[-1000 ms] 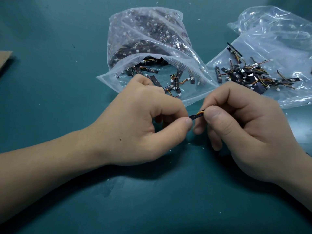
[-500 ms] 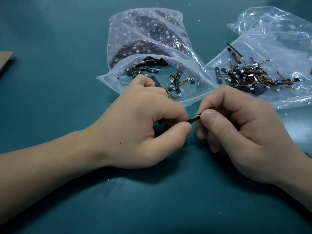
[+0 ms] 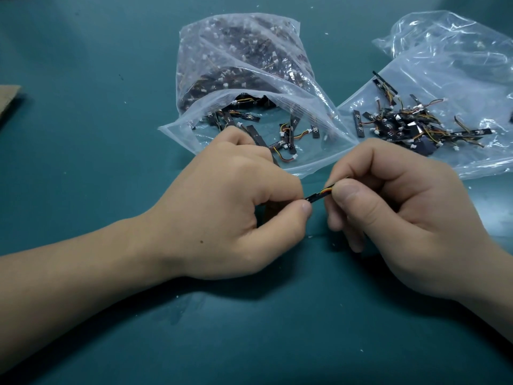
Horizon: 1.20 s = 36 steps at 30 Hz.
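Head view: wired strip (image 3: pixel 319 195) between left hand (image 3: pixel 230 209), right hand (image 3: pixel 399 215).

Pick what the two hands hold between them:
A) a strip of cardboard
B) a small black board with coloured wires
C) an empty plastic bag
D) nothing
B: the left hand pinches one end of the small black board, and the right hand pinches the wires that run from it.

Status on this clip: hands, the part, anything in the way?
Left hand pinches black strip; right hand pinches its orange-yellow wires. Part held between both hands. Open bag and second bag lie behind, nothing blocking.
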Each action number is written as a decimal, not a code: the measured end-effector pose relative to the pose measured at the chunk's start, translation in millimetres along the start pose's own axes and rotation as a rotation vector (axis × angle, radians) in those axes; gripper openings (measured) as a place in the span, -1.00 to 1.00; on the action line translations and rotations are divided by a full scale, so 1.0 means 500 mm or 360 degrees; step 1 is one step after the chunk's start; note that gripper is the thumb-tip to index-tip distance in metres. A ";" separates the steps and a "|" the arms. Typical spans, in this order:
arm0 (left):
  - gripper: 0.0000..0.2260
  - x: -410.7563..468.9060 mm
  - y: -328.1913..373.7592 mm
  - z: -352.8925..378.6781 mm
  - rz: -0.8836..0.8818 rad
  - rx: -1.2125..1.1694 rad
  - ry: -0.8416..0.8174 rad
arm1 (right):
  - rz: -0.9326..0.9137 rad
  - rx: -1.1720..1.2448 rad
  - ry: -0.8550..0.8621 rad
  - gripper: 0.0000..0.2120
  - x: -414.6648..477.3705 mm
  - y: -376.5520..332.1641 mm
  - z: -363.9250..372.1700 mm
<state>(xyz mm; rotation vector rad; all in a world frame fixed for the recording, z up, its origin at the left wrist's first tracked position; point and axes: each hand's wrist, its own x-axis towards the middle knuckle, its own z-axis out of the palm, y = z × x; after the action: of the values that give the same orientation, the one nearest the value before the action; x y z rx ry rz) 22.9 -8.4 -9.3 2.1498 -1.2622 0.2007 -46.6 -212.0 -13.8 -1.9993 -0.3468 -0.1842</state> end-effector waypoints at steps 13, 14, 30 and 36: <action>-0.68 0.003 -0.019 0.005 -0.0247 -0.0215 0.0191 | 0.0120 0.0104 0.0272 -0.83 0.006 -0.001 0.010; -0.67 0.002 -0.019 0.007 -0.0213 -0.0182 0.0177 | 0.0126 0.0136 0.0297 -0.87 0.006 -0.002 0.010; -0.70 0.001 -0.021 0.007 -0.0170 -0.0141 0.0168 | -0.0135 -0.0450 0.0213 -0.91 -0.001 -0.007 0.013; -0.69 0.001 -0.019 0.008 -0.0126 -0.0088 0.0080 | -0.0174 -0.0548 0.0144 -0.95 0.002 -0.005 0.010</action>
<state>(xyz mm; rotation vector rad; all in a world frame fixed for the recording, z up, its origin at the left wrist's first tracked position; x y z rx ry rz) 30.1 -7.9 -16.5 2.1297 -1.1392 0.1832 -46.6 -206.3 -13.7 -2.3025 -0.3865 -0.4259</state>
